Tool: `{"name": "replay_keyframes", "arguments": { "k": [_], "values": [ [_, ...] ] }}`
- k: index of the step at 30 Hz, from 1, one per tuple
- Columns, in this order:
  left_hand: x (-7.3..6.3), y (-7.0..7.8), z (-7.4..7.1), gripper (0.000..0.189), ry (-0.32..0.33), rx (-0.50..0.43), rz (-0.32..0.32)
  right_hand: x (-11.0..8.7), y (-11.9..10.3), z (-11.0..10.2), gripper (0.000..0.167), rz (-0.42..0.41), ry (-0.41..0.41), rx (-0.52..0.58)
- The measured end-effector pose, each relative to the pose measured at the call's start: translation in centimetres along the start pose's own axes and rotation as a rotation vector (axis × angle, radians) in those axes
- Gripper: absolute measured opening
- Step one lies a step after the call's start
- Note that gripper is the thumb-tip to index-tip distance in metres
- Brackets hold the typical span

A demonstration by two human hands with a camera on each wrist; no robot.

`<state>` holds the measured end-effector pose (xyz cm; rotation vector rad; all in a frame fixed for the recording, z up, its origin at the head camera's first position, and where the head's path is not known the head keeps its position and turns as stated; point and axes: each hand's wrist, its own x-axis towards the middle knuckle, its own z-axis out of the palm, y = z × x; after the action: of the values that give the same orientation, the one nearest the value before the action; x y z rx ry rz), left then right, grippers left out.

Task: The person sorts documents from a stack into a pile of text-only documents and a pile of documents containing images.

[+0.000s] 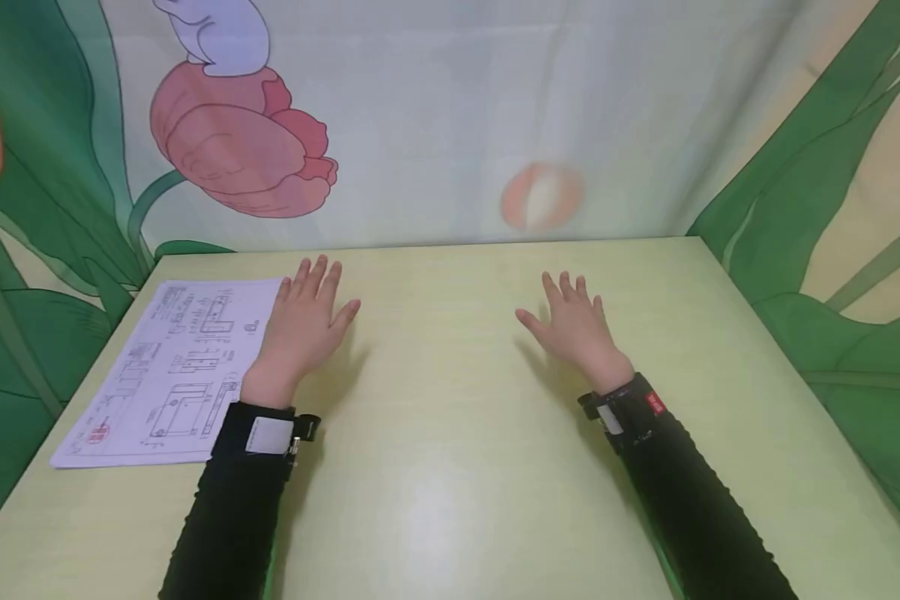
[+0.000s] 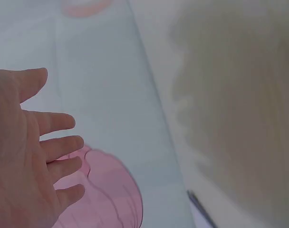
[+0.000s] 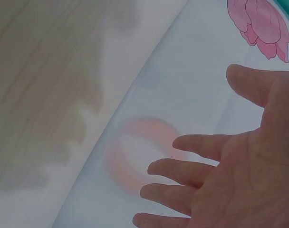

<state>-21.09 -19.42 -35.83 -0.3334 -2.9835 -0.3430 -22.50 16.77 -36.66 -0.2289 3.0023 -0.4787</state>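
My left hand is held palm down with its fingers spread, over the right edge of a stack of printed sheets bearing technical drawings. Across the table, my right hand is also spread, with its shadow on the bare wood-toned surface beside it. Neither hand holds anything. In the left wrist view the left palm and its separated fingers show above the tabletop. The right wrist view shows the right palm likewise, the fingers slightly bent and apart.
The pale wooden table spans most of the head view. Behind its far edge hangs a printed curtain with flowers and leaves. Both forearms wear black sleeves with wrist straps. In the left wrist view, a dark thin edge shows near the sheets.
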Motion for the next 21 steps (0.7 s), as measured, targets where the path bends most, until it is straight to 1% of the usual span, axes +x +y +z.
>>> {"name": "replay_keyframes", "arguments": {
  "k": [2, 5, 8, 11, 15, 17, 19, 21],
  "values": [
    [-0.7, -1.0, -0.8, 0.07, 0.022, -0.003, -0.023, 0.0, -0.2, -0.1, 0.082, -0.004, -0.002, 0.003],
    [-2.0, -2.9, -2.1, 0.072, 0.03, -0.007, -0.066, 0.1, -0.4, -0.1, 0.082, -0.001, -0.014, -0.001],
    [-3.6, -5.6, -3.0, 0.075, 0.033, -0.003, -0.121, 0.1, -0.4, 0.0, 0.082, 0.003, -0.017, -0.006],
    [-5.5, -8.7, -3.4, 0.079, 0.033, 0.014, -0.181, 0.2, -0.4, 0.1, 0.082, 0.002, -0.015, -0.006],
    [-8.7, -13.2, -3.4, 0.084, 0.025, 0.08, -0.269, 0.2, -0.4, 0.3, 0.081, 0.003, -0.018, -0.008],
    [-10.6, -15.2, -3.3, 0.085, 0.009, 0.118, -0.337, 0.2, -0.4, 0.3, 0.081, 0.006, -0.018, -0.008],
    [-12.5, -16.9, -3.2, 0.081, -0.033, 0.129, -0.421, 0.2, -0.4, 0.3, 0.081, 0.008, -0.016, -0.017],
    [-14.4, -18.3, -3.2, 0.074, -0.097, 0.11, -0.5, 0.2, -0.4, 0.3, 0.082, 0.007, -0.015, -0.022]
  ]
}}
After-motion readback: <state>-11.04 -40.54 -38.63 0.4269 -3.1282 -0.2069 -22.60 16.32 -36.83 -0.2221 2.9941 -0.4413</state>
